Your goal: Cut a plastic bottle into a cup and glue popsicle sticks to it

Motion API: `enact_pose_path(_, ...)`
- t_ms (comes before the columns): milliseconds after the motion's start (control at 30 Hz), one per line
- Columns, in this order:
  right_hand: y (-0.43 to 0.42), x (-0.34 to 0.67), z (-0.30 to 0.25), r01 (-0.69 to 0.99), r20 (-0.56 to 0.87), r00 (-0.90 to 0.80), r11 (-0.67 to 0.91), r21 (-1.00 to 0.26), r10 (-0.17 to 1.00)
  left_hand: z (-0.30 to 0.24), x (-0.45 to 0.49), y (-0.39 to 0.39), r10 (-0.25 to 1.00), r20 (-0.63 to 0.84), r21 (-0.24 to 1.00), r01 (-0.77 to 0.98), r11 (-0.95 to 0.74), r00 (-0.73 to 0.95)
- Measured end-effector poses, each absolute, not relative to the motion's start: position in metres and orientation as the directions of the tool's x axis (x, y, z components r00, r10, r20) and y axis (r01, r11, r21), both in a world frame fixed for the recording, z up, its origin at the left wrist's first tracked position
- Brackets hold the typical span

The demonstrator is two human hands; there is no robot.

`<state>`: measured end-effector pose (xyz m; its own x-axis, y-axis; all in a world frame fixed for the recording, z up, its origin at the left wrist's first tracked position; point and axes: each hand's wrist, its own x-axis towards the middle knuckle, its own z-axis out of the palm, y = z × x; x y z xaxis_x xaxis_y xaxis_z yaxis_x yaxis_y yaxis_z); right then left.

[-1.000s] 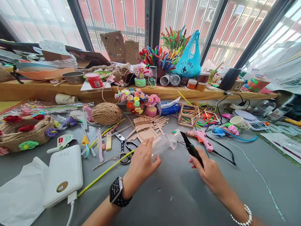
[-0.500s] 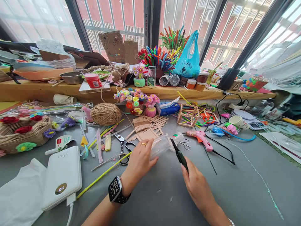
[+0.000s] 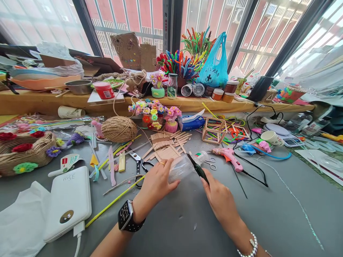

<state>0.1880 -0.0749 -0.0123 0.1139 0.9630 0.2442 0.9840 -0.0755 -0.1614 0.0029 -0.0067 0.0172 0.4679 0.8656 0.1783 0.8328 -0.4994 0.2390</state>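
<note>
Transparent, white-capped plastic bottle (image 3: pixel 182 167) lies sideways, gripped by left hand (image 3: pixel 155 184); right hand (image 3: pixel 219 198) clasps black cutting tool (image 3: pixel 198 170) at its neck.

Craft workshop: pipe cleaners (image 3: pixel 184 64), twine ball (image 3: pixel 119 129), glue gun (image 3: pixel 229 157).

Bottle (image 3: pixel 184 166) lies on its side on the table (image 3: pixel 268 214), its left end in the left hand (image 3: pixel 155 184). Right of the bottle: right hand (image 3: pixel 219 198) gripping a cutter (image 3: pixel 198 169), whose tip touches the bottle; farther right, glue gun (image 3: pixel 227 156). Behind the bottle: craft sticks (image 3: pixel 167 142); behind and left, twine ball (image 3: pixel 119 129). Left of the bottle: scissors (image 3: pixel 139 166); far left and nearer, power bank (image 3: pixel 66 203).
</note>
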Motion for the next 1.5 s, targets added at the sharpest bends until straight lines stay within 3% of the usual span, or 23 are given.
enact_pose_path(233, -0.073, 0.198, -0.01, 0.966, 0.227, 0.085, -0.025, -0.256, 0.97, 0.025, -0.003, -0.004, 0.891, 0.049, 0.327, 0.836, -0.441, 0.451)
enact_pose_path(500, -0.068, 0.2, -0.015, 0.885, 0.2, 0.056, 0.044, -0.464, 0.978, 0.028, -0.019, 0.015, 0.885, -0.136, 0.618, 0.736, -0.275, 0.445)
enact_pose_path(700, -0.065, 0.202, -0.009, 0.855, 0.123, -0.009, 0.072, -0.513, 0.992, 0.026, -0.021, 0.016, 0.89, -0.129, 0.653, 0.713, -0.255, 0.436)
enact_pose_path(900, -0.06, 0.204, -0.005, 0.909, 0.101, 0.004, 0.039, -0.415, 0.995, 0.024, -0.021, 0.021, 0.888, -0.062, 0.625, 0.711, -0.32, 0.455)
enact_pose_path(1167, -0.055, 0.208, 0.006, 0.992, 0.113, -0.037, 0.05, -0.112, 0.993, 0.024, -0.011, 0.003, 0.896, 0.05, 0.458, 0.787, -0.414, 0.442)
enact_pose_path(1333, -0.064, 0.215, -0.014, 0.981, 0.287, -0.114, 0.153, -0.118, 0.951, 0.018, -0.003, -0.011, 0.882, 0.15, 0.333, 0.817, -0.471, 0.447)
enact_pose_path(1500, -0.07, 0.22, -0.024, 0.958, 0.421, -0.129, 0.223, -0.18, 0.898, 0.018, -0.002, -0.01, 0.884, 0.14, 0.326, 0.822, -0.467, 0.446)
